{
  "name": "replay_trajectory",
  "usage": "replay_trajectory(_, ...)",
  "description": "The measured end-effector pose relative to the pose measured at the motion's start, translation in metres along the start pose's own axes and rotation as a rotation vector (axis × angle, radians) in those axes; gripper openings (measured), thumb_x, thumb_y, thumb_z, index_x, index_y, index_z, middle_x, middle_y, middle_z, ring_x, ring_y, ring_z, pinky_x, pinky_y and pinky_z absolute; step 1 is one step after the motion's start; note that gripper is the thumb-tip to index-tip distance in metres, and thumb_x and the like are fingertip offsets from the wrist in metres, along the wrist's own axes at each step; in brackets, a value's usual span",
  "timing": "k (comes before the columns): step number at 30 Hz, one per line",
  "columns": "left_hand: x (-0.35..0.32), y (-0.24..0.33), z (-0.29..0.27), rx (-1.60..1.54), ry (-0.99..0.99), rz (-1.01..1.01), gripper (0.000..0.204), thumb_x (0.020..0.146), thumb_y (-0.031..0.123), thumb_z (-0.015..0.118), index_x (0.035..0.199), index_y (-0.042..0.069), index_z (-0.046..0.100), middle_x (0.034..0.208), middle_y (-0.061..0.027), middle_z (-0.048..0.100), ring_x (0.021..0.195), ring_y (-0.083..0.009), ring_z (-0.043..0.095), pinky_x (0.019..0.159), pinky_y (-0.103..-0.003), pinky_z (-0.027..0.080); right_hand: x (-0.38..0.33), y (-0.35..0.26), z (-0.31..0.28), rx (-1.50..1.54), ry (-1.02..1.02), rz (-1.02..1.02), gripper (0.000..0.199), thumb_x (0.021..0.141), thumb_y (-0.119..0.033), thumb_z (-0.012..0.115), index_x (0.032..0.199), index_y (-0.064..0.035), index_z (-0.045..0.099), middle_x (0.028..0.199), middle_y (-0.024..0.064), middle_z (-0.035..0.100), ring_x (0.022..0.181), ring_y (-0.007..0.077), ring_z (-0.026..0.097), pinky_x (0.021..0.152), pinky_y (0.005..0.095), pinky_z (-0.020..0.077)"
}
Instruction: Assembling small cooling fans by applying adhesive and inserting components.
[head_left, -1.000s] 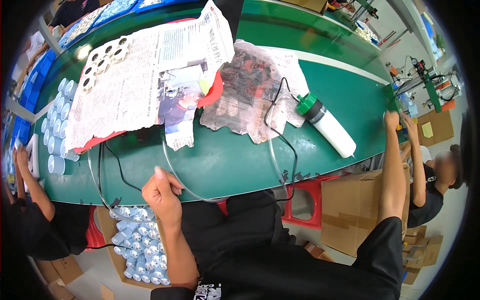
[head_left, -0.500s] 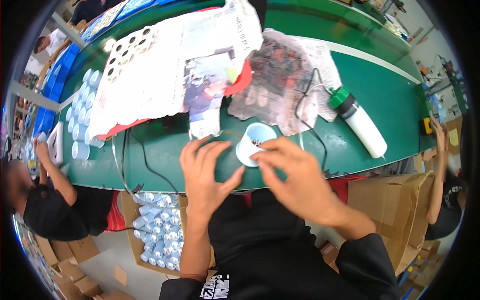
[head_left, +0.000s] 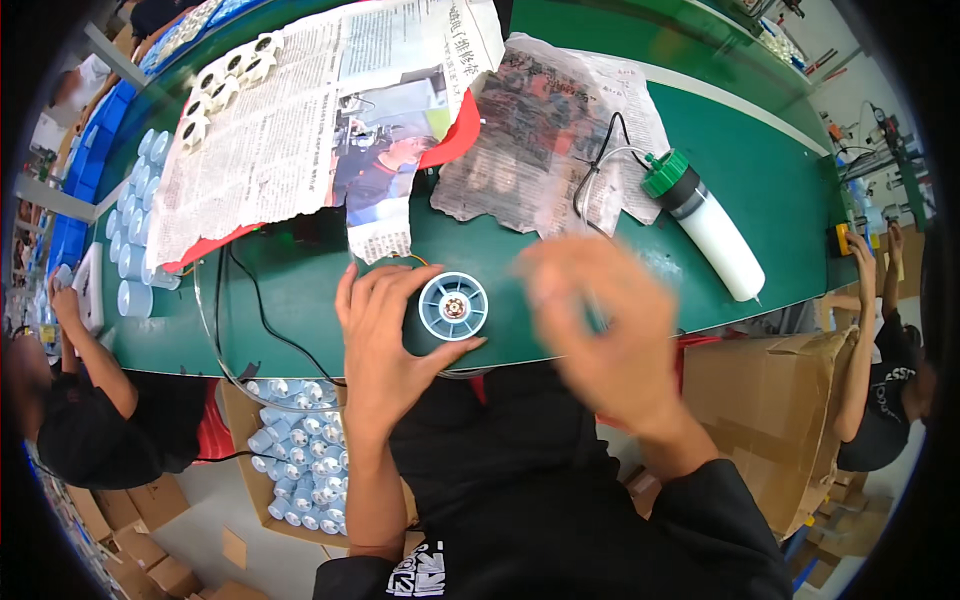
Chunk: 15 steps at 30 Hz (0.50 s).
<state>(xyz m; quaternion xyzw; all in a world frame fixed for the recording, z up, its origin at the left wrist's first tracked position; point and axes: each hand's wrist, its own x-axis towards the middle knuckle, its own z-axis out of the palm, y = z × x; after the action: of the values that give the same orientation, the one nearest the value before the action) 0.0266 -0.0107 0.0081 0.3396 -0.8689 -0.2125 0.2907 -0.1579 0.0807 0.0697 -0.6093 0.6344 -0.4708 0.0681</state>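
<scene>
Pale-blue spoked plastic cup point(head_left: 453, 322) sits on desk point(head_left: 745, 160), spoked face up, metal hub point(head_left: 455, 307) centred. My left hand point(head_left: 388, 325) curves wide around it; can't tell if fingers press. Right hand point(head_left: 605, 335) blurred to its right, finger state unclear. Probably light, stiff, smooth; grip outer wall.

I get bright, even light across the bench point(head_left: 775, 190). Motion blur smears the right grip point(head_left: 612, 335), and straight edges bend toward a black fisheye rim.

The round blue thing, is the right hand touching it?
No, green table shows between the right hand and the round blue part.
</scene>
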Motion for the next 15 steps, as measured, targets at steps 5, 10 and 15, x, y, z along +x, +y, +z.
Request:
replay_trajectory(5,0.004,0.003,0.003,-0.060,0.022,0.010,0.069,0.059,0.031,0.088,0.119,0.010,0.061,0.113,-0.0046,0.063,0.111,-0.0238,0.056,0.112,-0.051,0.023,0.016,0.087,-0.076,-1.002,0.182,0.144,0.052,0.082,-0.030,0.074,0.123,-0.0023,0.058,0.113,0.0168,0.062,0.102,0.0354,0.059,0.087,0.0418,0.0476)
replay_trajectory(10,0.006,-0.002,0.002,-0.017,0.011,0.027,0.066,0.059,0.031,0.087,0.116,0.010,0.062,0.110,-0.0049,0.064,0.111,-0.0254,0.056,0.112,-0.052,0.023,0.026,0.125,-0.079,-0.983,-0.040,0.272,0.072,0.075,-0.043,0.078,0.129,-0.0014,0.053,0.108,0.0204,0.065,0.096,0.0368,0.063,0.081,0.0438,0.0505)
replay_trajectory(15,-0.002,-0.003,0.002,-0.043,0.050,0.007,0.060,0.062,0.026,0.086,0.115,0.011,0.062,0.109,-0.0036,0.063,0.110,-0.0234,0.057,0.113,-0.051,0.024,0.053,0.102,-0.113,-0.221,0.186,0.104,0.047,0.087,-0.032,0.070,0.118,0.0007,0.059,0.100,0.0122,0.067,0.087,0.0228,0.065,0.077,0.0337,0.0506)
